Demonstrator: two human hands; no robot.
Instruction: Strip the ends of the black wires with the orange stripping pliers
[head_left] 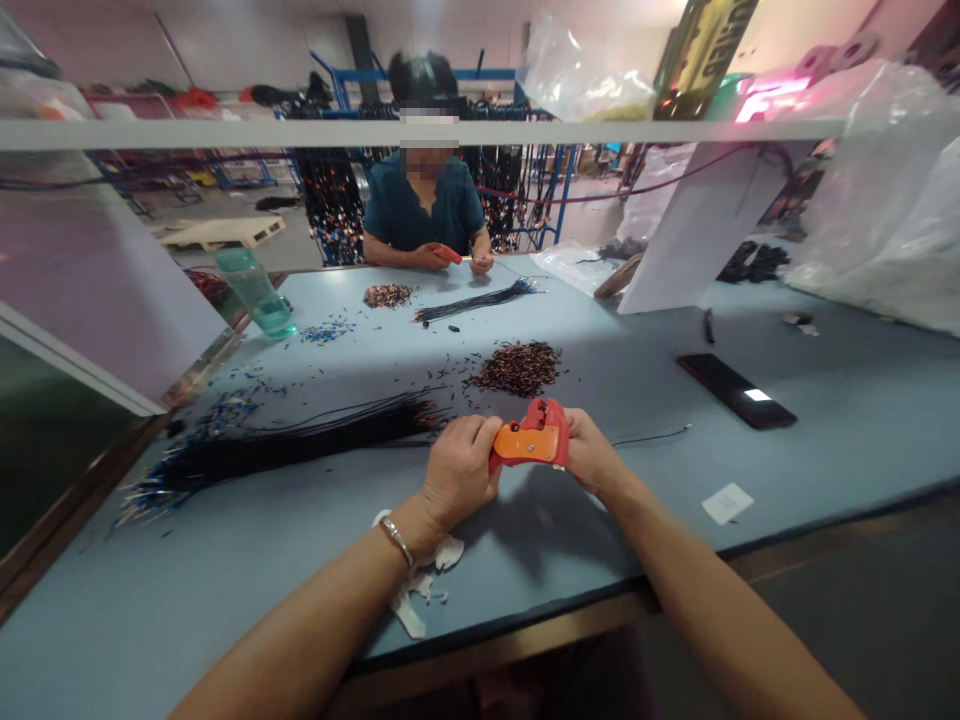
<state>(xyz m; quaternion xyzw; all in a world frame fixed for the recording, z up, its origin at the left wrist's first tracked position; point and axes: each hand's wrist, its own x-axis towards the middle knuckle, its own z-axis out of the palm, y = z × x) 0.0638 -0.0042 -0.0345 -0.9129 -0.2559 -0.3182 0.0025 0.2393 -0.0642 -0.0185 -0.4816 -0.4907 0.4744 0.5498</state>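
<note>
My left hand [459, 465] is wrapped round the handles of a red and orange wire stripper [529, 445], held above the table. At the tool's jaw end, my right hand [591, 452] is closed, with its fingertips partly hidden behind the tool. A thin black wire [651, 438] runs out to the right from behind that hand, which appears to pinch it. Left of my hands lies a long bundle of black wires [300, 445] with blue and bare ends. Just beyond the tool is a pile of small black and copper offcuts [519, 368].
Opposite, a co-worker [424, 205] holds a red tool beside a smaller wire bundle [480, 300] and another offcut pile [388, 295]. A green bottle [259, 295] stands at left. A phone [736, 390] and white card [727, 503] lie at right. A shelf [480, 133] crosses overhead.
</note>
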